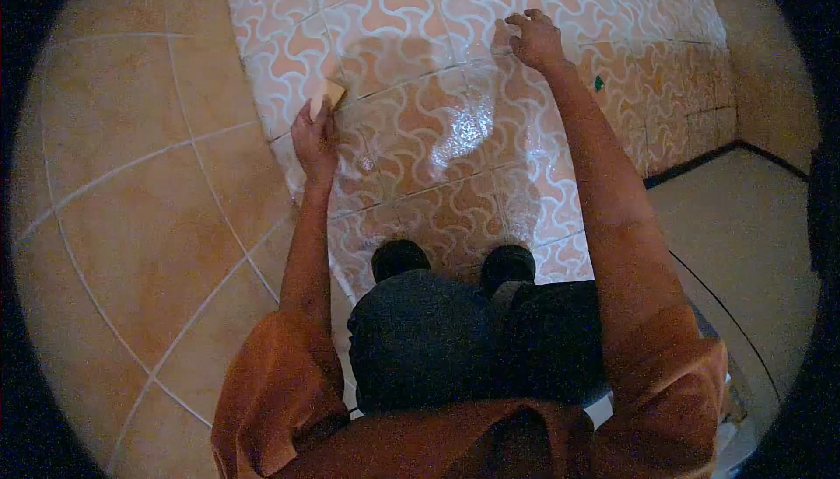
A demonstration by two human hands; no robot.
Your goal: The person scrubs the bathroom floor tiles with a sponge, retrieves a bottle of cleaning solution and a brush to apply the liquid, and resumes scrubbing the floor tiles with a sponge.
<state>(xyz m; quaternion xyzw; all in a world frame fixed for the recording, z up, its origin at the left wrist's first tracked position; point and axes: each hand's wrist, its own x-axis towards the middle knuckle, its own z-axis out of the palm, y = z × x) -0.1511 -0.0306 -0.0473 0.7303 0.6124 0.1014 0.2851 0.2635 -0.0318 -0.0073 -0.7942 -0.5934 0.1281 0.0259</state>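
My left hand (314,136) is closed on a small pale yellow sponge-like block (335,92), close to the left edge of the patterned tile floor (394,142). The tiles have white wavy shapes on orange and look wet, with a bright glare in the middle. Farther out and to the right, my right hand (535,40) is over the same tiles with its fingers bent and apart. Nothing shows in it. Whether its fingertips touch the floor I cannot tell.
Plain orange tiles (131,216) with pale grout lie to the left. A small green bit (598,83) is right of my right forearm. A black edging (691,164) borders a greyish surface at the right, crossed by a thin dark cable (726,308). My dark shoes (401,258) stand on the patterned tiles.
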